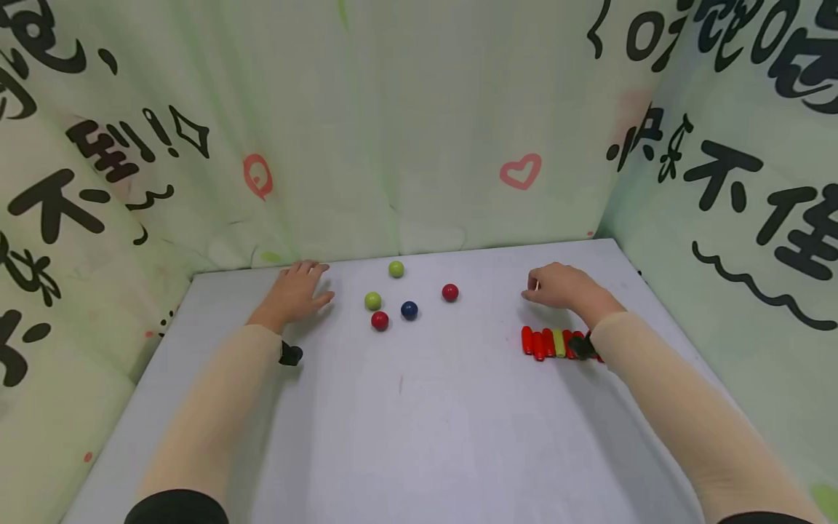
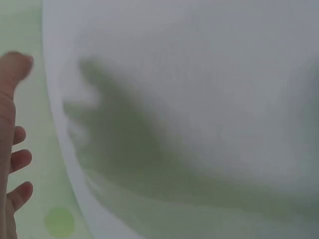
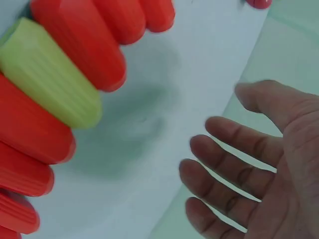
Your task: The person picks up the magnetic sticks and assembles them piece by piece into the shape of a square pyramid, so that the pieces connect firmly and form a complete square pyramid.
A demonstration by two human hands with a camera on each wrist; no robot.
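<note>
My left hand [image 1: 296,292] hovers over the far left of the white table, its fingers extended and the thumb apart, holding nothing. To its right lie two green balls [image 1: 372,301], two red balls [image 1: 380,321] and one blue ball [image 1: 409,311]. On the far right, my right hand [image 1: 564,285] hangs above the table with loosely bent fingers and nothing between them. Just on the near side of it, several short red cylinders [image 1: 538,346] lie side by side with one yellow-green cylinder [image 1: 559,343]. My right wrist and its black strap hide part of that row.
The white table [image 1: 406,437] ends at a back edge close beyond both hands. Pale green curtains [image 1: 425,145] with black lettering and red drawings hang behind it and on both sides.
</note>
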